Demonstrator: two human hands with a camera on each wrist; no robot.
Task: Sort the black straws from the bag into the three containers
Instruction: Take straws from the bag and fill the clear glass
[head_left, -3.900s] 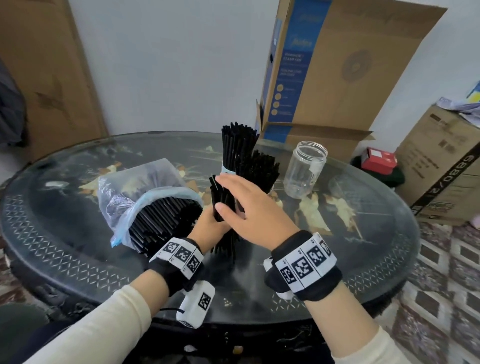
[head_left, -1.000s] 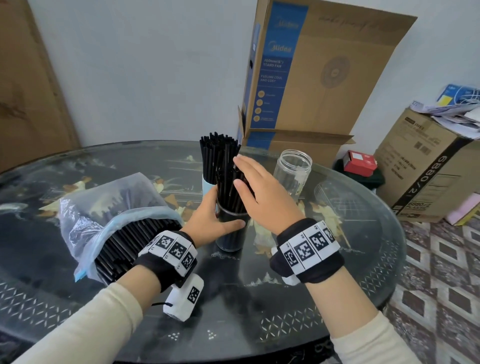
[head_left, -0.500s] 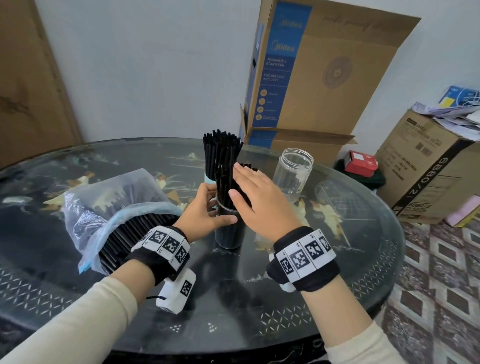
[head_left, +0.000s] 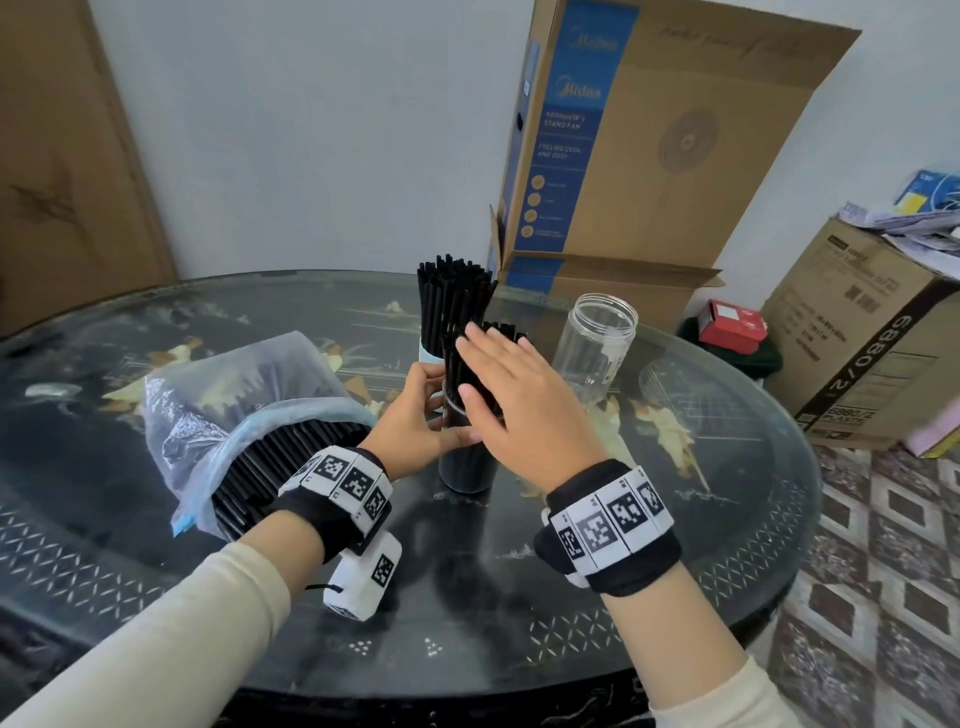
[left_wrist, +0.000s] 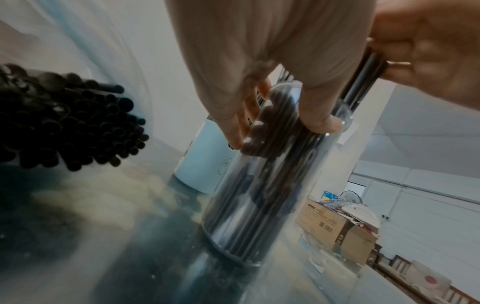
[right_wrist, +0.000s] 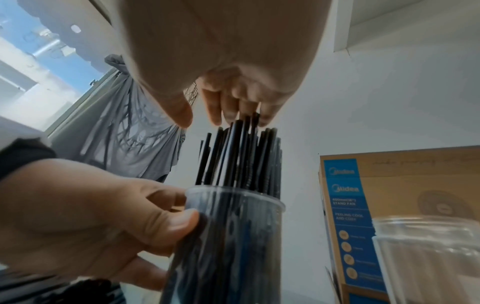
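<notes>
You have three containers (head_left: 467, 457) on one table (head_left: 675, 597), one bag (head_left: 218, 410) of straws (head_left: 280, 457), three cardboard boxes (head_left: 675, 156) and two hands (head_left: 524, 405).

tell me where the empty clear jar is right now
In the head view the empty clear jar stands on the table's far right part, right of the straw-filled jar and the right hand.

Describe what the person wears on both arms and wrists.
Both arms have cream long sleeves. The left wrist band and right wrist band are black, each wrapped with a white strip of square black-and-white code markers. A white camera unit with its own marker and a thin black cord hangs under the left band.
</notes>
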